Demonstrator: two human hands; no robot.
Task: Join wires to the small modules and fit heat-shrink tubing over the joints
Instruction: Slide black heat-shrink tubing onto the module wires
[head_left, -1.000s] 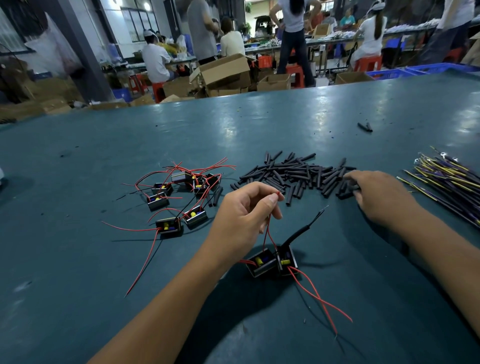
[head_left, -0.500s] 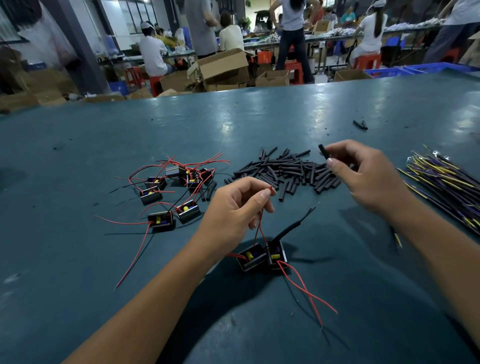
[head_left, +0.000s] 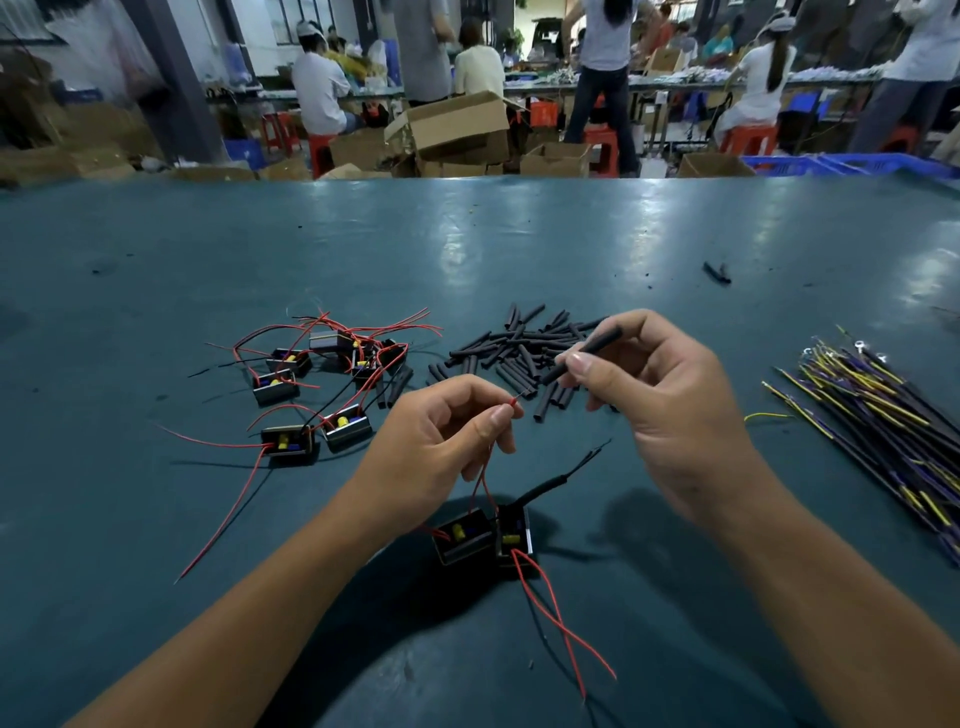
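My left hand (head_left: 441, 441) pinches the tips of red wires (head_left: 485, 478) that rise from two small black modules (head_left: 485, 540) lying side by side on the table in front of me. A short black heat-shrink tube (head_left: 584, 353) is pinched in my right hand (head_left: 670, 405), its lower end a few centimetres from the wire tips. One of the two modules has a black sleeved lead (head_left: 561, 478) sticking up to the right. A loose pile of black tube pieces (head_left: 511, 353) lies just beyond my hands.
Several more modules with red wires (head_left: 322, 395) lie scattered at the left. A bundle of yellow and dark wires (head_left: 883, 415) lies at the right. The teal table (head_left: 467, 249) stretches far ahead; people work among cardboard boxes (head_left: 457, 130) behind it.
My right hand lifted a tube piece from the pile and brought it down towards the wire tips. My left hand kept pinching the red wires in about the same place.
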